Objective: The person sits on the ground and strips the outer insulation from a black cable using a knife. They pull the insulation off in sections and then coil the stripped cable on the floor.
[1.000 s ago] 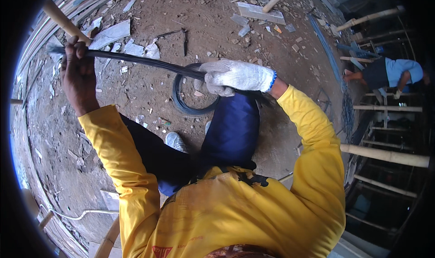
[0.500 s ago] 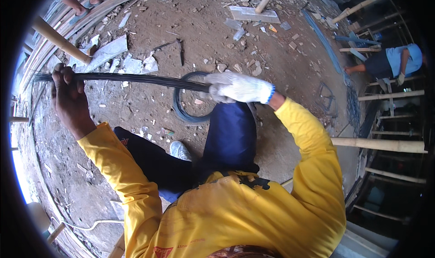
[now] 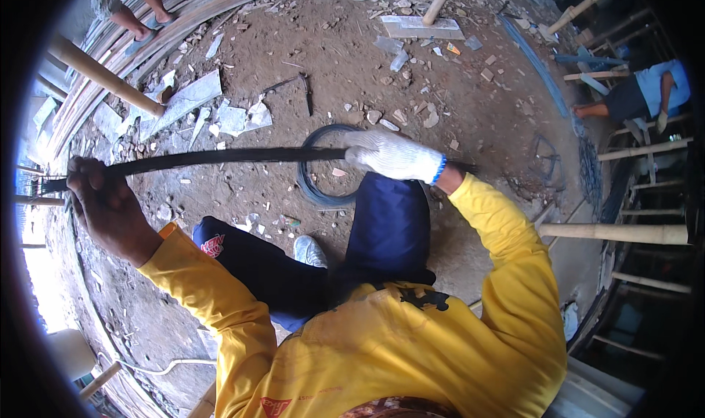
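Observation:
A long bundle of thin dark wires [image 3: 228, 156] stretches between my two hands above the ground, bowing slightly upward in the middle. My bare left hand [image 3: 106, 197] is closed around it near the left end, where loose wire tips poke out beyond the fingers. At the other end, my right hand [image 3: 393, 156], in a white knitted glove with a blue cuff, is closed over the wires. Some dark tips show past its wrist. Under the bundle, beside my knee, a coil of wire [image 3: 310, 185] lies on the dirt; the gloved hand hides part of it.
Pincers [image 3: 307, 95] lie on the dirt ahead among broken tile pieces [image 3: 183, 106] and rubble. Bamboo poles [image 3: 110, 76] rise at the left and far side. Another person [image 3: 646, 95] bends over at the right; a second person's legs [image 3: 139, 14] stand on long strips far left.
My left hand has moved down, lowering that end of the wire bundle. My gloved hand keeps its grip on the other end. The whole view has shifted slightly.

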Available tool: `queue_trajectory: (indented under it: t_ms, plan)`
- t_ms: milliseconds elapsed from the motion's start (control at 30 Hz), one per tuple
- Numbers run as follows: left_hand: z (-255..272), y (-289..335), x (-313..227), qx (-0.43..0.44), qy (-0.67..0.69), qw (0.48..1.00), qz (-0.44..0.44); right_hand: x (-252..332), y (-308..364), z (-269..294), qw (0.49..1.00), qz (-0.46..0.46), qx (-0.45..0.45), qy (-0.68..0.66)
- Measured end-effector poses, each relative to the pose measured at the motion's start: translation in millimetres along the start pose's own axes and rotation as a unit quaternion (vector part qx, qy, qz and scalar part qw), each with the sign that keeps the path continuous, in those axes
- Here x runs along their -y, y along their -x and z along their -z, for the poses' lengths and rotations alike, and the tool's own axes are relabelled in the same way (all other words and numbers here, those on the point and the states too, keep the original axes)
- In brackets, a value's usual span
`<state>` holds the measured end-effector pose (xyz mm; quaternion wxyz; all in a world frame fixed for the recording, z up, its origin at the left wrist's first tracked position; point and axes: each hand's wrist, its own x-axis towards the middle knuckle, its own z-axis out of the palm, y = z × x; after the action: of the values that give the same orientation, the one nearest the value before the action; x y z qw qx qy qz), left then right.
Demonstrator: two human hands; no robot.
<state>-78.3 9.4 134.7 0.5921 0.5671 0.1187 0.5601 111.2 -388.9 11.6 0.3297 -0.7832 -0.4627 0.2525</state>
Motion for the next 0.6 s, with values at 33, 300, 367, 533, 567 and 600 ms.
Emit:
queue_trajectory:
  t_ms: [33, 300, 367, 533, 567, 600]
  plan:
    - [10, -10, 3, 0.03, -0.007, 0.999, -0.016, -2, 5, 4, 1.0, -0.02, 0.023, 0.006]
    - [91, -43, -24, 0.09, 0.054, 0.993, -0.053, -37, -4, -54, 0.892, 0.225, -0.052, 0.388]
    - [109, -57, -30, 0.089, -0.036, 0.99, -0.101, -40, -7, -62, 0.945, 0.172, -0.099, 0.261]
    - [169, -121, -22, 0.05, -0.435, 0.837, -0.329, -38, 24, -29, 0.977, 0.137, -0.101, 0.127]
    - [185, -129, -25, 0.035, -0.642, 0.6, -0.477, -34, 30, -25, 0.975, 0.126, -0.099, 0.152]
    - [199, -135, -30, 0.001, -0.724, 0.446, -0.527, -30, 33, -23, 0.965, 0.144, -0.115, 0.185]
